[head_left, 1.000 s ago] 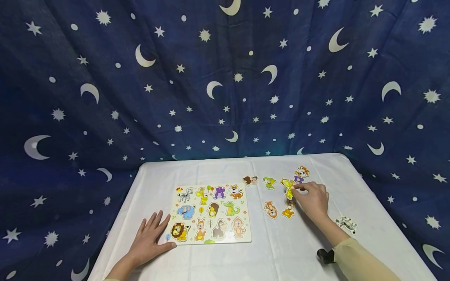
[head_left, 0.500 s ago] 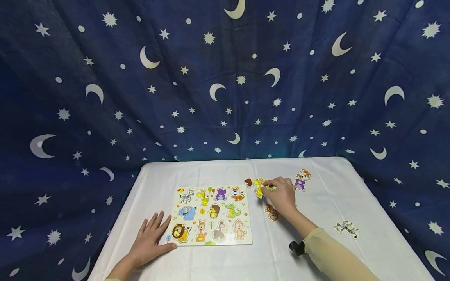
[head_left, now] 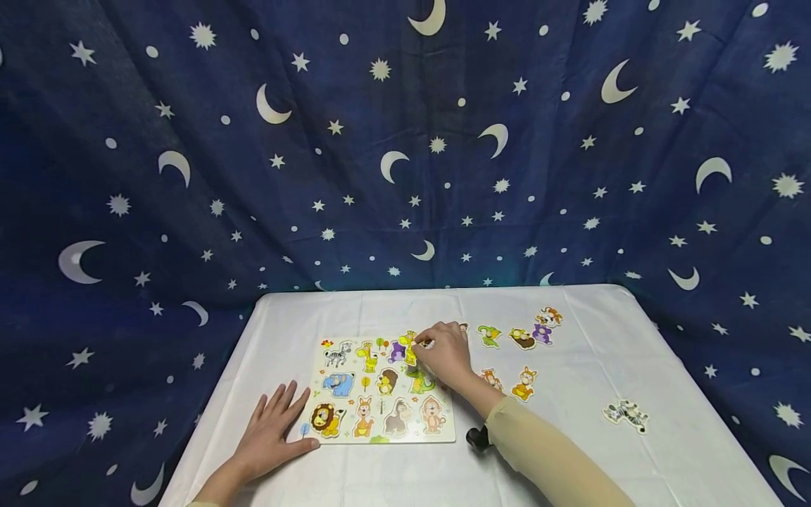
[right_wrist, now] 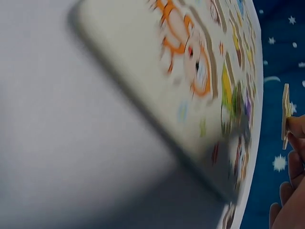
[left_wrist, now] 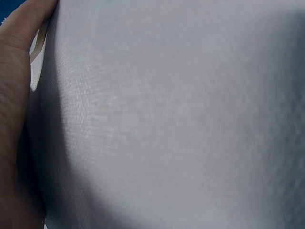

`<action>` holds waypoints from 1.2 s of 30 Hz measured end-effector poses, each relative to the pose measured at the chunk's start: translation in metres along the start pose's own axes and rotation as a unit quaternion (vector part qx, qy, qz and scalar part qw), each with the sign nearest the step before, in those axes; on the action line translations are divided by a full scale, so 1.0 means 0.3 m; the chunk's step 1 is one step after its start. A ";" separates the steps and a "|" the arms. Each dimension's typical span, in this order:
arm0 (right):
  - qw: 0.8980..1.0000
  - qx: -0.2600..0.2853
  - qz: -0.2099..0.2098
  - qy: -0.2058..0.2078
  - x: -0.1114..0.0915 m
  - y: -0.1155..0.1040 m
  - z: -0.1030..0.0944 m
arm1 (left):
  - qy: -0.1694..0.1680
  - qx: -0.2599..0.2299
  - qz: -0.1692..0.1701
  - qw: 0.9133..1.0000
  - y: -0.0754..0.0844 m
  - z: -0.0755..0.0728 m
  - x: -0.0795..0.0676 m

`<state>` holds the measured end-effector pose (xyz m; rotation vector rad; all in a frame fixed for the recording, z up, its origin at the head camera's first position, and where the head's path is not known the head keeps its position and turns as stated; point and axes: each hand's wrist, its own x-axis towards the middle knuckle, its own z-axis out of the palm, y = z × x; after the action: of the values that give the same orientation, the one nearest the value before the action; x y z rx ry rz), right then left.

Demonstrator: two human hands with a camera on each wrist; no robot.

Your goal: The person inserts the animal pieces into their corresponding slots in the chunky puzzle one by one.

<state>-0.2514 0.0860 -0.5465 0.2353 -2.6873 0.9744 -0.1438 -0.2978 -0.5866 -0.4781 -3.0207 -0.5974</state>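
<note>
Right hand (head_left: 446, 352) pinches the yellow giraffe piece (head_left: 408, 346) over the puzzle board (head_left: 380, 389), its slot at 9 o'clock; left hand (head_left: 274, 429) lies flat, fingers spread, holding nothing.

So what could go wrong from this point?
The right hand pinches the giraffe piece above the board, off to the side of the giraffe slot, so it may land on the wrong picture. The left hand only lies flat at the board's corner, so a push could slide the board.
</note>
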 end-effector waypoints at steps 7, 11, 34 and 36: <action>0.999 -0.003 -0.021 -0.031 0.022 -0.062 0.075 | -0.004 0.003 0.005 1.000 -0.003 -0.002 0.007; 0.999 -0.005 -0.021 -0.036 0.027 -0.086 0.101 | -0.003 0.004 0.005 1.000 -0.006 0.000 0.006; 0.995 -0.054 -0.038 -0.076 0.050 -0.168 0.214 | 0.004 -0.004 0.009 1.000 -0.013 0.003 -0.001; 0.995 -0.060 -0.038 -0.076 0.052 -0.170 0.220 | 0.001 -0.006 0.006 1.000 -0.010 0.002 0.000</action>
<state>-0.2669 0.0037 -0.5597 0.3975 -2.8399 0.7986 -0.1448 -0.3003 -0.5883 -0.4966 -3.0125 -0.6152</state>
